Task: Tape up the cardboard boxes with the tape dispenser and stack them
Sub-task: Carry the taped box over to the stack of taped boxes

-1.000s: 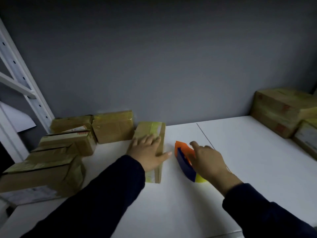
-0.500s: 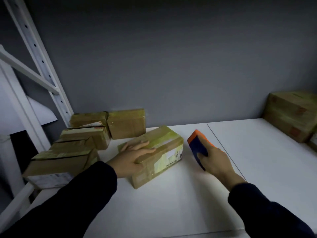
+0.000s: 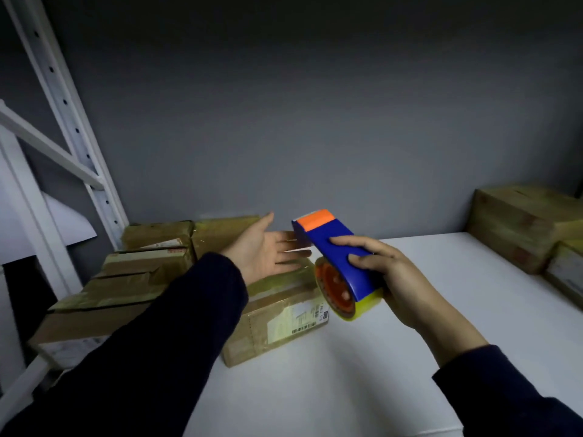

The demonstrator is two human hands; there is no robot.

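on the white table [image 3: 441,310], just in front of the person, one cardboard box [image 3: 284,313] lay flat with its printed label facing the camera. glossy bands ran across its top, but in the dim light it could not be told whether its seam was fully sealed. the right hand [image 3: 397,279] held the tape dispenser [image 3: 334,247] clear of the table, fingers curled over its blue body and thumb beneath, the orange end pointing away toward the wall [image 3: 315,121] and the yellowish roll nearest the wrist. the dispenser hung above the box's right end and no tape was drawn from it. the left hand [image 3: 268,250] hovered over the far part of the box, palm turned up and fingers straight, holding nothing.

as a judgement, the work looked to be somewhere in the middle — the tool was in hand and a box was in place, yet the strip for this box was not being laid and the box was not stacked. at the left, beside the shelf frame [image 3: 63,105], a loose pile of boxes [image 3: 126,279] lay close together, some resting on others. more boxes [image 3: 520,225] sat well apart at the right edge — which group was finished could not be told.
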